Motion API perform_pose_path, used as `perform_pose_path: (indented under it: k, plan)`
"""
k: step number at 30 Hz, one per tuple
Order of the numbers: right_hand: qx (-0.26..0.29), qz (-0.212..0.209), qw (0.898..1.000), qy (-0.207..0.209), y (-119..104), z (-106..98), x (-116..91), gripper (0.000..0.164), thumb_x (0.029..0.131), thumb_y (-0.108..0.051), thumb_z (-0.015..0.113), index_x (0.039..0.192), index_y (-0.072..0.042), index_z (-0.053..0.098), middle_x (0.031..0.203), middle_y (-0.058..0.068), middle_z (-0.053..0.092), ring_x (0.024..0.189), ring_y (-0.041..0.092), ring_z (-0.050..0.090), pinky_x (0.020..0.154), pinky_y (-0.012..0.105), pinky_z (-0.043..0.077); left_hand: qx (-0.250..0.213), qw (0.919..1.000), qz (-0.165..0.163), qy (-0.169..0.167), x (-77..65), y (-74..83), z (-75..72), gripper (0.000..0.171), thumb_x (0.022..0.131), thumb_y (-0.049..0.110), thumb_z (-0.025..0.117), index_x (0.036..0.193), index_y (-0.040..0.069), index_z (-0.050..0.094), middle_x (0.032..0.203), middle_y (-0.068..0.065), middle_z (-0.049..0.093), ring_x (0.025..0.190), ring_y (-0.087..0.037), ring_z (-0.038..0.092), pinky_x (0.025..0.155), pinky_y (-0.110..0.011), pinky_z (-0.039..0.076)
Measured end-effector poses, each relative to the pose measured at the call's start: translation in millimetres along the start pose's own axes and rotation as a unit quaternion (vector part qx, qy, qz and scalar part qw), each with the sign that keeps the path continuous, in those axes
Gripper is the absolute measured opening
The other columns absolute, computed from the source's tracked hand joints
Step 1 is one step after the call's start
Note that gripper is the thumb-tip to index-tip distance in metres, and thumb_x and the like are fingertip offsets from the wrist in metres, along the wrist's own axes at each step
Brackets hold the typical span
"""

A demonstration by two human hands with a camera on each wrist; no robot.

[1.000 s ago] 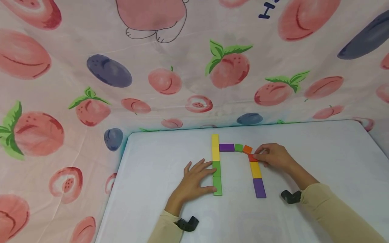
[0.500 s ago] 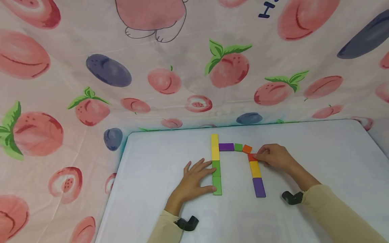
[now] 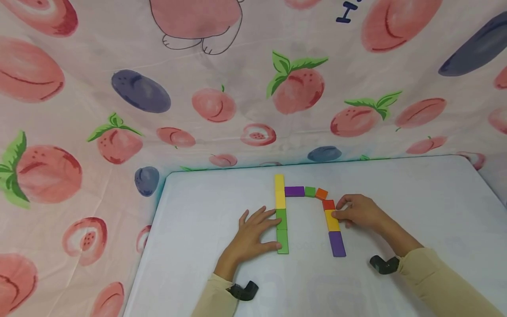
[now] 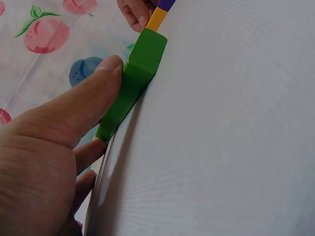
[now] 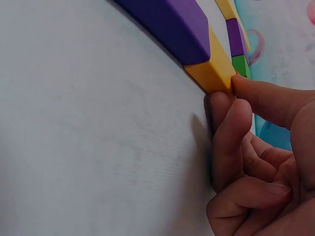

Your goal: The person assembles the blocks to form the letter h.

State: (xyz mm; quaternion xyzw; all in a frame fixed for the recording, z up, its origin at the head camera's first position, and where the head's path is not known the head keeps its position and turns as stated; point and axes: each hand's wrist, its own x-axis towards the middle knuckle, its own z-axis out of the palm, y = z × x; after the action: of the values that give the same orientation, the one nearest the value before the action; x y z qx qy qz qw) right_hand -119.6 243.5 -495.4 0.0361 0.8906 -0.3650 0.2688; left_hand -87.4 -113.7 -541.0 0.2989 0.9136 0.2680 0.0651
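A left column of blocks lies on the white table, with yellow blocks [image 3: 279, 191] at the far end and two green blocks [image 3: 283, 237] nearer. My left hand [image 3: 247, 235] is spread beside it, thumb and index fingertips touching the green blocks. In the left wrist view the thumb lies along a green block [image 4: 142, 54]. In the right column, a red block [image 3: 328, 204], a yellow block [image 3: 332, 225] and a purple block [image 3: 337, 244] lie end to end. My right hand [image 3: 364, 213] pinches the yellow block's [image 5: 211, 71] outer edge between thumb and curled fingers.
A purple block [image 3: 295, 191], a small green block [image 3: 310, 192] and a tilted orange block [image 3: 321, 194] form a row between the columns. The white table [image 3: 198, 198] meets a fruit-print cloth [image 3: 237, 66] behind and at the left. Black wrist devices [image 3: 384, 265] sit by both sleeves.
My right hand has slid from the red block toward me, onto the yellow block's side. The left hand and the blocks stay where they were.
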Motion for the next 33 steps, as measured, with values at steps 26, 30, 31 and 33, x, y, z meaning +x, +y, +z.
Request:
perform_pose_path:
  k: [26, 30, 31, 33]
  plan:
    - [0.041, 0.013, 0.998, -0.051, 10.6, 14.8, -31.7, 0.038, 0.086, -0.032, 0.082, 0.100, -0.005, 0.059, 0.078, 0.004, 0.072, 0.063, 0.021, 0.068, 0.068, 0.032, 0.048, -0.001, 1.0000, 0.005, 0.005, -0.9, -3.3, 2.1, 0.067, 0.087, 0.060, 0.072, 0.146, 0.031, 0.056, 0.162, 0.006, 0.042, 0.157, -0.023, 0.025, 0.122, -0.065, 0.007]
    - [0.050, 0.020, 0.997, -0.051, 11.5, 16.7, -32.3, 0.037, 0.086, -0.031, 0.082, 0.100, -0.006, 0.060, 0.078, 0.004, 0.072, 0.064, 0.020, 0.068, 0.068, 0.032, 0.047, 0.002, 1.0000, -0.001, -0.002, -0.5, -3.0, 2.6, 0.067, 0.088, 0.061, 0.071, 0.147, 0.032, 0.056, 0.163, 0.008, 0.040, 0.157, -0.022, 0.023, 0.123, -0.063, 0.006]
    - [0.051, 0.018, 0.997, -0.052, 12.2, 17.0, -32.4, 0.037, 0.086, -0.031, 0.082, 0.100, -0.005, 0.060, 0.078, 0.004, 0.072, 0.064, 0.021, 0.068, 0.068, 0.032, 0.047, 0.001, 1.0000, -0.002, -0.004, -0.5, -2.6, 2.4, 0.067, 0.088, 0.061, 0.070, 0.147, 0.033, 0.055, 0.163, 0.008, 0.040, 0.158, -0.022, 0.023, 0.123, -0.063, 0.005]
    - [0.055, 0.019, 0.997, -0.051, 13.0, 17.7, -32.8, 0.037, 0.086, -0.031, 0.082, 0.100, -0.005, 0.060, 0.078, 0.004, 0.072, 0.064, 0.021, 0.068, 0.068, 0.032, 0.047, -0.001, 1.0000, -0.002, -0.004, -0.6, -2.2, 2.2, 0.067, 0.088, 0.061, 0.070, 0.147, 0.032, 0.056, 0.163, 0.007, 0.040, 0.158, -0.022, 0.023, 0.123, -0.063, 0.005]
